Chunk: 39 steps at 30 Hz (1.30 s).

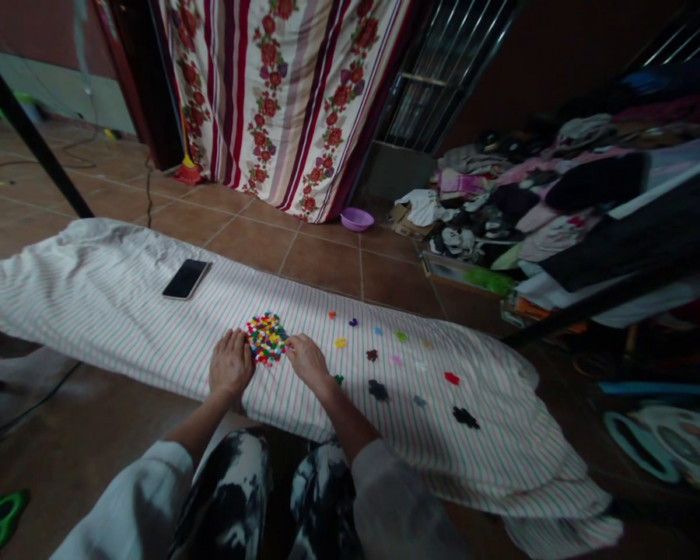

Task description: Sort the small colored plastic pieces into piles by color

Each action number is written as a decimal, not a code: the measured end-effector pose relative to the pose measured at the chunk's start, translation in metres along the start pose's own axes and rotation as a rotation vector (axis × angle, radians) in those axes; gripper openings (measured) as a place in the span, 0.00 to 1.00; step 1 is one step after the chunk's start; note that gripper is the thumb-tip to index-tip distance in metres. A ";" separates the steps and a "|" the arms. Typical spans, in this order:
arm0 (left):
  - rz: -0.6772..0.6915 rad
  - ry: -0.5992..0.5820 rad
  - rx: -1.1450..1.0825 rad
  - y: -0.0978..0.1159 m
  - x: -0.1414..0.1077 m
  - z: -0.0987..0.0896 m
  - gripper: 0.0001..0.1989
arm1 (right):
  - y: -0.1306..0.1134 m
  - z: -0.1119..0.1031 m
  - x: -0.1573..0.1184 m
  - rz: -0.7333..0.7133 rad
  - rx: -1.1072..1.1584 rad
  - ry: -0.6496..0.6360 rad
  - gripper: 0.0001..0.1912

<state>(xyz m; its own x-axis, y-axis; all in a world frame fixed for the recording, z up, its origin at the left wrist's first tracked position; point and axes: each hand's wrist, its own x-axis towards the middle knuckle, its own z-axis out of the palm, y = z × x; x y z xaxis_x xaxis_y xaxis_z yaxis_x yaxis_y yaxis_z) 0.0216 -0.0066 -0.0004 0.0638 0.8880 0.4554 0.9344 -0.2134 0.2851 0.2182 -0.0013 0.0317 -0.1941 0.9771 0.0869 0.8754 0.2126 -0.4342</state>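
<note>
A mixed heap of small, brightly coloured pieces (pixel 267 336) lies on the striped cloth in front of me; at this size I cannot tell their exact kind. My left hand (pixel 232 362) rests flat along the heap's left side, fingers stretched out. At the right edge of the heap, my right hand (pixel 306 359) has thumb and fingertips pinched together; what they hold is too small to make out. Farther right lie small single-colour clusters, among them a yellow cluster (pixel 340 342), a brown cluster (pixel 372 355), a red cluster (pixel 452 378) and a black cluster (pixel 465 418).
The striped cloth (pixel 122 311) covers a long, low surface before my knees. A phone (pixel 187 279) lies on it at the left. Beyond are a floral curtain (pixel 292 101), a purple basin (pixel 357 219) and a broom (pixel 187 167). Heaped clothes (pixel 537 179) fill the right side.
</note>
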 end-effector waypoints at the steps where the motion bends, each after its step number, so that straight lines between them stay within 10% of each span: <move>1: 0.004 0.001 -0.002 0.000 0.000 0.000 0.22 | 0.000 0.000 0.000 0.001 0.002 0.006 0.08; 19: 0.001 -0.006 -0.059 0.000 0.000 -0.003 0.21 | 0.013 -0.020 -0.017 0.139 0.239 0.171 0.12; 39: 0.020 -0.004 -0.024 -0.002 0.000 -0.001 0.22 | 0.166 -0.092 -0.085 0.570 -0.139 0.448 0.16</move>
<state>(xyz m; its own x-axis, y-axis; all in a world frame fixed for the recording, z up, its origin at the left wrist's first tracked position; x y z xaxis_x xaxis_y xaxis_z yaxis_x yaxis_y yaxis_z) 0.0196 -0.0065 -0.0005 0.0835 0.8853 0.4575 0.9245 -0.2402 0.2960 0.4208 -0.0487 0.0346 0.4809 0.8397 0.2521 0.8401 -0.3591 -0.4065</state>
